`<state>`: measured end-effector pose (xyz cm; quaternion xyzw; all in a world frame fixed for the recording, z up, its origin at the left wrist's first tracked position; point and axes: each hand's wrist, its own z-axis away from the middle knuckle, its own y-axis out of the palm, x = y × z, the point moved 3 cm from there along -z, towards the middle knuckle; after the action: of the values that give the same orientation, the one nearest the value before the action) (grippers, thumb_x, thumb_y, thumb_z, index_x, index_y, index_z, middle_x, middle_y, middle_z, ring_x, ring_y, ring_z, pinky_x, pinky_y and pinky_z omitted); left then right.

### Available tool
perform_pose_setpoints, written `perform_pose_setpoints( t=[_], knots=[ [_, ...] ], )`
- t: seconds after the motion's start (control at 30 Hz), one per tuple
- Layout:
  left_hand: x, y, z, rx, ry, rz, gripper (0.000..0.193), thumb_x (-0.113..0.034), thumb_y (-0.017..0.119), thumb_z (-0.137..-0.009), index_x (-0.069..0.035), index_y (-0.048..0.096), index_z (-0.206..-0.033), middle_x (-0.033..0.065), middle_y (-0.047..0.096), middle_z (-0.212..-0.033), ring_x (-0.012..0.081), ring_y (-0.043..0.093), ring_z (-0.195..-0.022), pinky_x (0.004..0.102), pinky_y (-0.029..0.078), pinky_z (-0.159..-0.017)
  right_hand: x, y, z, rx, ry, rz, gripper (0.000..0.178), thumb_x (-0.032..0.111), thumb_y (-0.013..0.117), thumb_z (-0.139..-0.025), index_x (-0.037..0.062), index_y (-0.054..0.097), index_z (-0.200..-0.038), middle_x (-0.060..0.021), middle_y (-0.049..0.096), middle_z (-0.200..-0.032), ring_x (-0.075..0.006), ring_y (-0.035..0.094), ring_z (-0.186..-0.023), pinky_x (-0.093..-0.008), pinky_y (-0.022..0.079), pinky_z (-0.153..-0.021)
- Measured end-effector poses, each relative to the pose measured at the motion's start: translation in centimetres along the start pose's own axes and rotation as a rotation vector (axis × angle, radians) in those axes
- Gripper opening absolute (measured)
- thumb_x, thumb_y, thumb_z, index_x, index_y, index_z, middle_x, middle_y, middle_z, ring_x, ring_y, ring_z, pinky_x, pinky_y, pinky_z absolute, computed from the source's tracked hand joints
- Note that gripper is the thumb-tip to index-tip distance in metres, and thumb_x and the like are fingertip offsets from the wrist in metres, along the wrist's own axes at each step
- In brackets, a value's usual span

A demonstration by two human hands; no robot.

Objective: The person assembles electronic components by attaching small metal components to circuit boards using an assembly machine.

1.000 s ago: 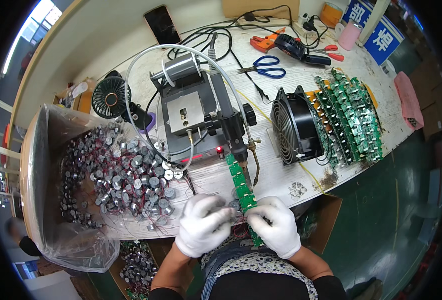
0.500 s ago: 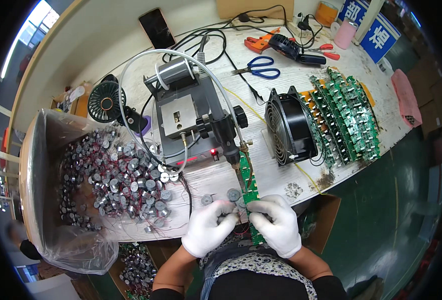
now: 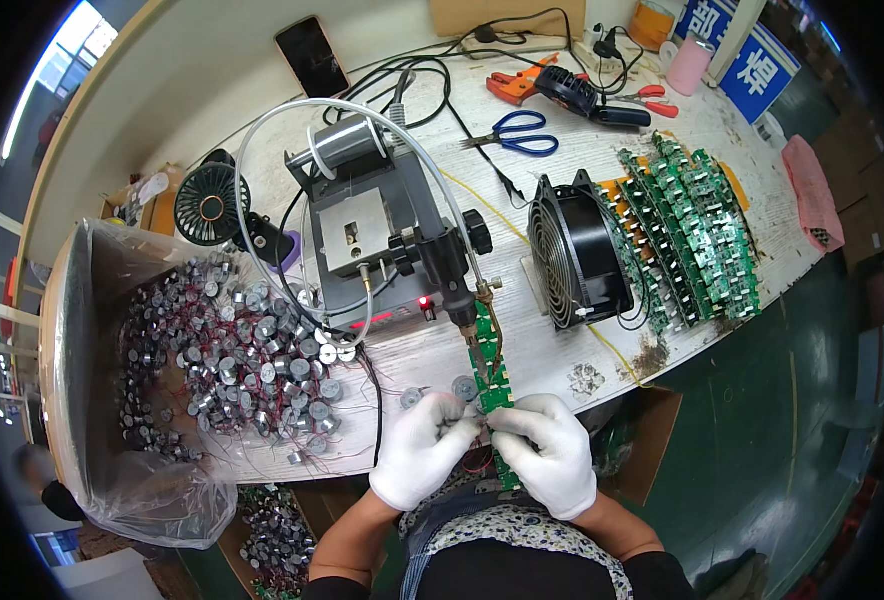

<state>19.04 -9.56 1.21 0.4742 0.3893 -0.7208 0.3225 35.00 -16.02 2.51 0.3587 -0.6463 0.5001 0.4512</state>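
A long green circuit board strip (image 3: 497, 392) runs under the soldering iron (image 3: 476, 350), whose tip comes down close to its surface. My right hand (image 3: 547, 455), in a white glove, is closed on the strip's right edge with thumb and fingers. At the left edge my gloved left hand (image 3: 420, 450) is closed in a pinch. A thin red wire (image 3: 478, 462) loops below its fingertips; the gloves hide what exactly is between them. Two small round metal parts (image 3: 463, 387) lie on the table beside the strip.
The soldering machine (image 3: 357, 235) with its solder spool stands behind my hands. Many round metal parts with red wires (image 3: 262, 360) are heaped on the left. To the right are a black fan (image 3: 582, 255) and stacked circuit boards (image 3: 687, 235); blue-handled scissors (image 3: 522, 133) lie behind.
The board strip has shifted slightly left under the iron, together with my right hand. My left fingertips have come up closer to the strip's left edge.
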Motion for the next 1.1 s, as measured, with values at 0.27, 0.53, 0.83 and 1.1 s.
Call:
perform_pose_setpoints(
  t=[0.27, 0.53, 0.83, 1.1],
  knots=[
    [0.1, 0.3, -0.3, -0.011, -0.102, 0.157, 0.015, -0.011, 0.064, -0.091, 0.003, 0.058, -0.096, 0.0026, 0.060, -0.081, 0.0068, 0.053, -0.072, 0.0243, 0.047, -0.066, -0.3, 0.0, 0.4, 0.002, 0.088, -0.066, 0.023, -0.002, 0.071, -0.077, -0.0013, 0.066, -0.099, -0.0103, 0.063, -0.097, -0.0152, 0.064, -0.078, -0.0255, 0.051, -0.066],
    [0.9, 0.9, -0.6, -0.059, -0.191, 0.356, 0.013, -0.009, 0.063, -0.090, 0.001, 0.056, -0.092, 0.0004, 0.057, -0.081, 0.0054, 0.050, -0.071, 0.0231, 0.045, -0.064, -0.8, 0.2, 0.5, -0.010, 0.101, -0.098, 0.025, -0.004, 0.071, -0.077, -0.0018, 0.064, -0.100, -0.0087, 0.062, -0.099, -0.0104, 0.062, -0.076, -0.0215, 0.049, -0.063],
    [0.6, 1.1, -1.0, -0.051, -0.199, 0.405, 0.011, -0.007, 0.062, -0.090, 0.001, 0.055, -0.088, 0.0016, 0.057, -0.080, 0.0056, 0.051, -0.069, 0.0233, 0.045, -0.062, -0.7, 0.4, 0.0, -0.064, 0.088, -0.107, 0.023, 0.003, 0.073, -0.079, 0.0017, 0.066, -0.101, -0.0105, 0.064, -0.093, -0.0162, 0.062, -0.069, -0.0271, 0.050, -0.061],
    [0.1, 1.3, -1.5, -0.053, -0.242, 0.520, 0.008, -0.003, 0.058, -0.089, 0.000, 0.051, -0.089, 0.0025, 0.056, -0.073, 0.0075, 0.051, -0.061, 0.0235, 0.044, -0.056, -0.5, 0.3, -0.7, -0.097, 0.069, -0.086, 0.022, 0.004, 0.073, -0.077, 0.0019, 0.068, -0.098, -0.0110, 0.064, -0.090, -0.0190, 0.061, -0.069, -0.0287, 0.050, -0.061]
  ],
)
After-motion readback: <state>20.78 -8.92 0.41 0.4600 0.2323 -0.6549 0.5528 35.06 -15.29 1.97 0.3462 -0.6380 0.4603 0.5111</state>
